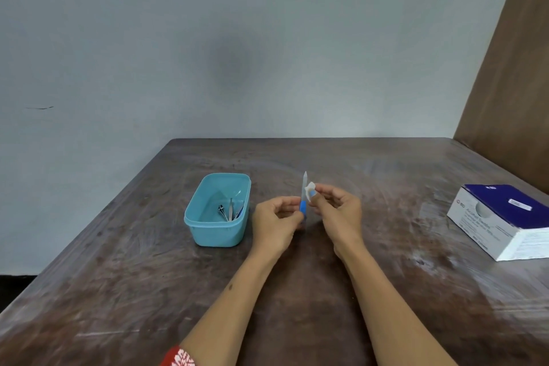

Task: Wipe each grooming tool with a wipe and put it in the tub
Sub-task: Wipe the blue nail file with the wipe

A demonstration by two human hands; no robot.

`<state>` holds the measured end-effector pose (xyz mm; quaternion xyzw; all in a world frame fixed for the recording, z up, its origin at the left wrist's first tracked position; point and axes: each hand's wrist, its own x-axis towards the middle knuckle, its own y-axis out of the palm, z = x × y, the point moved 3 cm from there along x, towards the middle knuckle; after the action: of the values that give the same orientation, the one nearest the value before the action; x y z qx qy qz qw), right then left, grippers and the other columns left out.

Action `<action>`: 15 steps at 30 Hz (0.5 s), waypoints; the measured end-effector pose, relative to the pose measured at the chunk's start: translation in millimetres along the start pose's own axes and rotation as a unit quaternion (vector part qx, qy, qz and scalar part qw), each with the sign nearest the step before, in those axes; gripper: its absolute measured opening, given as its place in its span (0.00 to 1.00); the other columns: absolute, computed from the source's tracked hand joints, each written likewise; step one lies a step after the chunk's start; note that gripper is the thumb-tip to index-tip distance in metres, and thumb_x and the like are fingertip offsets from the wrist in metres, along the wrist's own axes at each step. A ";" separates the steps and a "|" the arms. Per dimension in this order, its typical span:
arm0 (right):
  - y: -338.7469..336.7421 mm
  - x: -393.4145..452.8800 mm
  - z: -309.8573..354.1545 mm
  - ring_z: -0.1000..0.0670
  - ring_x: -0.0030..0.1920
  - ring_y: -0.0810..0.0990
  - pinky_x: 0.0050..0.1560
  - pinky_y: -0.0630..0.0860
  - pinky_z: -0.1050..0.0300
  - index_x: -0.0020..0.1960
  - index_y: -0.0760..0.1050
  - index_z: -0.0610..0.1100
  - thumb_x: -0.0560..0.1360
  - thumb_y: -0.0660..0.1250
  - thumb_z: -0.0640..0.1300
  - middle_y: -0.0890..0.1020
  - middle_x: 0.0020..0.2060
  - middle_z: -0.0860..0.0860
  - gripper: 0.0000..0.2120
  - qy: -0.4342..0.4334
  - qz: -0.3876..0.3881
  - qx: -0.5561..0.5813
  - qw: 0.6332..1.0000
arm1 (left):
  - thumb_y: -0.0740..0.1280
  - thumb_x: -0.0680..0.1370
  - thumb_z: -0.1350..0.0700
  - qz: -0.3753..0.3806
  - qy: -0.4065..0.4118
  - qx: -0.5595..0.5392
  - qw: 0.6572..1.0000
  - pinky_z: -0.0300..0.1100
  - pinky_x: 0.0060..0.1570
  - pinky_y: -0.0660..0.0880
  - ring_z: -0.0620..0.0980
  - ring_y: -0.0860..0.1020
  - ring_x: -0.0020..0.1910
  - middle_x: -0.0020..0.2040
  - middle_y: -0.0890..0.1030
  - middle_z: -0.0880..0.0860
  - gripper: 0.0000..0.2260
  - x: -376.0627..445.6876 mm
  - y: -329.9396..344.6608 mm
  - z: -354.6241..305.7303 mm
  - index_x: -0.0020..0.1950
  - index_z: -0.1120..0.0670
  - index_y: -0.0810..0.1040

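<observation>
Two hands meet over the worktop point(297, 291), each pinching something. The left hand point(274, 221) pinches the blue handle of a nail file point(303, 197) and stands it upright, blade tip up, probably so the whole blade is open to wiping. Just beside it, the right hand point(337, 211) pinches one small white wipe point(310, 189) between thumb and fingertips, pressed against the blade's side. To the left of the left hand sits one teal tub point(218, 211), near enough for an easy drop; it already holds a few tools, perhaps three, though they overlap and resist counting. Well off to the right of the right hand lies one blue-and-white swab box point(502, 218).
</observation>
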<state>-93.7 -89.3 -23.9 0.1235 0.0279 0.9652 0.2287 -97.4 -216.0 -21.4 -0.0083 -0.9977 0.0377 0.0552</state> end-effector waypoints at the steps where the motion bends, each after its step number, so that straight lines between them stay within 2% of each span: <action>1: 2.0 -1.3 0.0 0.51 0.44 0.84 0.49 0.81 0.53 0.44 0.81 0.50 0.72 0.72 0.37 0.85 0.41 0.49 0.08 0.003 0.012 0.002 1.000 | 0.70 0.71 0.68 0.001 -0.001 -0.006 1.000 0.47 0.44 0.82 0.50 0.83 0.43 0.43 0.84 0.54 0.12 -0.3 0.0 0.2 0.52 0.57 0.82; 5: 4.7 -4.2 0.8 0.50 0.44 0.85 0.48 0.81 0.52 0.44 0.81 0.48 0.70 0.73 0.37 0.86 0.40 0.48 0.07 0.000 0.021 -0.002 1.000 | 0.69 0.71 0.69 0.000 -0.005 -0.027 1.000 0.46 0.45 0.81 0.51 0.83 0.44 0.44 0.84 0.55 0.13 -1.7 -0.6 -0.5 0.52 0.57 0.81; 10: 3.6 -5.6 1.1 0.52 0.42 0.85 0.45 0.81 0.58 0.42 0.81 0.48 0.69 0.74 0.37 0.85 0.38 0.49 0.06 0.001 0.017 -0.006 1.000 | 0.67 0.73 0.70 0.003 -0.005 -0.056 0.998 0.41 0.43 0.81 0.49 0.83 0.44 0.43 0.83 0.54 0.12 -4.1 -0.3 -2.8 0.50 0.56 0.81; 13: 4.8 -5.0 -0.7 0.55 0.44 0.84 0.47 0.80 0.61 0.47 0.83 0.46 0.72 0.72 0.39 0.85 0.40 0.52 0.05 -0.007 0.028 -0.012 1.000 | 0.67 0.73 0.69 0.005 -0.015 -0.061 0.998 0.40 0.43 0.81 0.49 0.83 0.44 0.44 0.83 0.54 0.12 -2.4 -0.7 -2.4 0.52 0.57 0.81; 15: 5.4 -3.6 -2.3 0.55 0.46 0.83 0.48 0.79 0.61 0.52 0.82 0.42 0.73 0.70 0.40 0.85 0.43 0.51 0.08 -0.012 0.035 -0.028 0.999 | 0.67 0.73 0.69 0.014 -0.018 -0.061 0.998 0.41 0.44 0.81 0.49 0.83 0.44 0.45 0.83 0.55 0.11 -2.2 -0.3 -1.9 0.53 0.58 0.81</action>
<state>-93.5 -95.8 -26.3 0.1299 -0.0066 0.9715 0.1980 -95.0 -216.3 -19.7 -0.0248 -0.9988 -0.0224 0.0365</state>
